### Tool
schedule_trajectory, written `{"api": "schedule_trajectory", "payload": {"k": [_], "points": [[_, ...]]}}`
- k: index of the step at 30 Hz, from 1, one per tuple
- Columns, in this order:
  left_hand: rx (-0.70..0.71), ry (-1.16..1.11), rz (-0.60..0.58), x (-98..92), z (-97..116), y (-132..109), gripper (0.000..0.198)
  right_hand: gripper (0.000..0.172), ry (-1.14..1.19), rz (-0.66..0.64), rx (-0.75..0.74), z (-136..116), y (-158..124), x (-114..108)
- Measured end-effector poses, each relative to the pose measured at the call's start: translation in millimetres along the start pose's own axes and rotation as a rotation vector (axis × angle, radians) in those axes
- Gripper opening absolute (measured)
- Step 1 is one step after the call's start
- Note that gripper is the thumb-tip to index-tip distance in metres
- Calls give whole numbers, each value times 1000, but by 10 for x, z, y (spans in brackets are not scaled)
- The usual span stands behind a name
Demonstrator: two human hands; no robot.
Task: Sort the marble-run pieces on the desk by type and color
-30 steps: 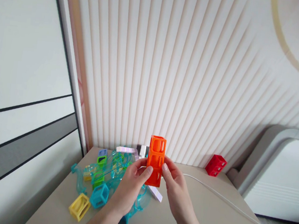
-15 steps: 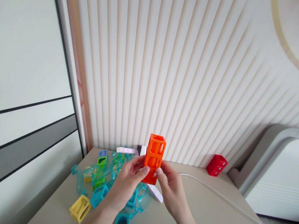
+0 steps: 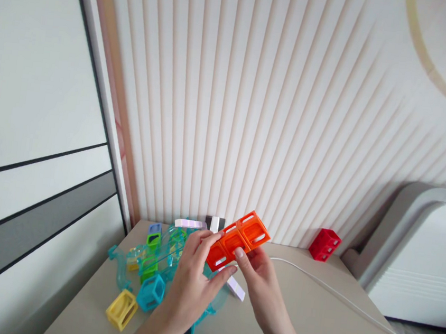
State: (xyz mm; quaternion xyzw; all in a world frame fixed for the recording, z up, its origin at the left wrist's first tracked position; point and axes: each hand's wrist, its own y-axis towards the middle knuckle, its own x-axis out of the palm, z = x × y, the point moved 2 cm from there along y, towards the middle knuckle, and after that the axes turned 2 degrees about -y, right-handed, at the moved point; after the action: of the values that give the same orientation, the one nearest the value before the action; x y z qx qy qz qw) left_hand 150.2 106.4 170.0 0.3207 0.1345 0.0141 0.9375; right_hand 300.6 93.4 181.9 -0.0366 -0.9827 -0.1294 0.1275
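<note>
Above the table, I hold an orange stack of hollow toy blocks (image 3: 238,239) tilted, its far end pointing up and to the right. My left hand (image 3: 198,276) grips the lower left end, fingers over the top and thumb below. My right hand (image 3: 256,274) is closed on the near side and underneath, with the thumb pressed near the middle of the stack. Under and behind my left hand lie clear teal plastic pieces, partly hidden. A blue hollow block (image 3: 151,292) and a yellow hollow block (image 3: 122,310) rest left of my left wrist.
Red hollow blocks (image 3: 323,245) stand near the wall at the right. A white cable (image 3: 326,284) crosses the table (image 3: 333,332). Green blocks (image 3: 149,269) and a curved teal tube (image 3: 120,268) lie at left. A grey-white appliance (image 3: 424,257) is at far right.
The orange block stack has turned from upright to slanting, its top swinging right. My left hand has shifted right and turned over, with its fingers now over the stack's end.
</note>
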Motion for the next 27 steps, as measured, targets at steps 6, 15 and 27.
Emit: {"api": "schedule_trajectory", "payload": {"k": [6, 15, 27], "points": [[-108, -150, -92, -90, 57, 69, 35, 43, -3, -90, 31, -24, -22, -23], [-214, -200, -211, -162, -16, 170, 37, 44, -53, -153, 15, 22, -10, -105], [-147, -197, -265, -209, -41, 201, 32, 46, -206, -120, -132, -1, -40, -159]]}}
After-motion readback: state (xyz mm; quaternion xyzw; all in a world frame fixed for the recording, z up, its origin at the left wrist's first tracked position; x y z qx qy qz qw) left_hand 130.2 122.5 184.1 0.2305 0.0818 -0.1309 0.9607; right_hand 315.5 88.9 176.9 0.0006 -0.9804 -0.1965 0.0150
